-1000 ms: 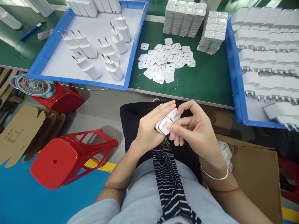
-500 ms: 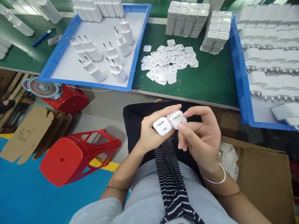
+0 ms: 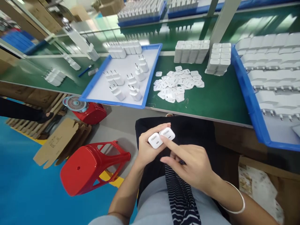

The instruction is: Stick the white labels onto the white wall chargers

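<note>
Two white plug adapters point(image 3: 155, 141) lie side by side in my left hand point(image 3: 146, 147), their faces with a small slot and grey print turned up. My left fingers wrap round them over my lap. The index fingertip of my right hand point(image 3: 192, 162) touches the face of the right-hand adapter point(image 3: 169, 134); its thumb is apart from that finger, and it grips nothing. Beyond the hands, a pile of white face plates point(image 3: 173, 82) lies on the green table point(image 3: 211, 100). Several pronged adapters stand in the left blue tray point(image 3: 112, 101).
Stacked plates point(image 3: 191, 51) stand behind the pile. Rows of adapters fill much of the right blue tray point(image 3: 260, 131). A red stool point(image 3: 78, 167), flattened cardboard point(image 3: 55, 142) and a small fan point(image 3: 75, 103) are at the lower left. Another person's foot shows at the far left.
My right hand has loosened its pinch at the right adapter's plate and now lays an index finger on the face. The view has tilted up, showing more of the table.
</note>
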Available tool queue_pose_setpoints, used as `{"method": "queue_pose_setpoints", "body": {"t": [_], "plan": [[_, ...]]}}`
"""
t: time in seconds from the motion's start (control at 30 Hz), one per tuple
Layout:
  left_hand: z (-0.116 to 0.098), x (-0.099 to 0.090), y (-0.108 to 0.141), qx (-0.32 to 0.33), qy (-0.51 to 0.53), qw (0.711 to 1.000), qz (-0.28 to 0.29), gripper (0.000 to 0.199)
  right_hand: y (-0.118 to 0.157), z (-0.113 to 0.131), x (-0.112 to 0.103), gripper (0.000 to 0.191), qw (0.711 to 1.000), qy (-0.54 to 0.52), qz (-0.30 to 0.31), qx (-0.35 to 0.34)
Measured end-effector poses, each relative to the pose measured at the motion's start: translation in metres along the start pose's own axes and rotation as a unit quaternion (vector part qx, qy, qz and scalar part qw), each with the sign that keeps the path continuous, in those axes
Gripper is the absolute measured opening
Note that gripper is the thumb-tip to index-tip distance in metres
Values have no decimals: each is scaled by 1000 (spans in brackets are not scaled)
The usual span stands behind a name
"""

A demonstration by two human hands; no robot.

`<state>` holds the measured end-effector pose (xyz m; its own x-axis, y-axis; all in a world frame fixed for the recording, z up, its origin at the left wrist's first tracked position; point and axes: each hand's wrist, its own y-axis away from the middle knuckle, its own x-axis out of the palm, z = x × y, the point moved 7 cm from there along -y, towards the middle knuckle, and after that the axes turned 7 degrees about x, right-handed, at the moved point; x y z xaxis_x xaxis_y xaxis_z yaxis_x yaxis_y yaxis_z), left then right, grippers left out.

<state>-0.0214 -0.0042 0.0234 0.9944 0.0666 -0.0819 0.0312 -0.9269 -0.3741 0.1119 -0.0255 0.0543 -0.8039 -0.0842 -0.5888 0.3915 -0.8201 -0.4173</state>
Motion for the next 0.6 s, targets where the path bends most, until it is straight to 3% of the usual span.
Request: {"method": "queue_pose_setpoints", "body": {"t": [0.1, 0.2, 0.3, 0.33, 0.4, 0.5, 0.53, 0.6], "plan": [[-7, -15, 0, -17, -53, 998, -1, 42, -11, -6, 2, 43, 1000, -16, -5, 0], [-24, -33, -8, -9, -121, 992, 40, 41, -21, -10, -4, 45, 992, -121, 20, -11], [-57, -82, -40, 15, -276, 961, 25, 44, -23, -26, -26, 50, 971, -233, -34, 41], [-72, -105, -59, 25, -364, 931, 4, 44, -22, -35, -31, 50, 963, -253, -53, 80], [-90, -148, -105, -7, -554, 832, 27, 44, -17, -53, -30, 45, 946, -276, -62, 157], [-75, -198, -177, -148, -757, 615, 165, 27, -10, -69, -4, 35, 924, -302, 6, 235], [-62, -211, -195, -200, -774, 567, 198, 22, -8, -71, 6, 32, 917, -309, 32, 250], [-34, -218, -224, -229, -760, 566, 224, 19, -3, -73, 25, 28, 905, -320, 73, 269]]}}
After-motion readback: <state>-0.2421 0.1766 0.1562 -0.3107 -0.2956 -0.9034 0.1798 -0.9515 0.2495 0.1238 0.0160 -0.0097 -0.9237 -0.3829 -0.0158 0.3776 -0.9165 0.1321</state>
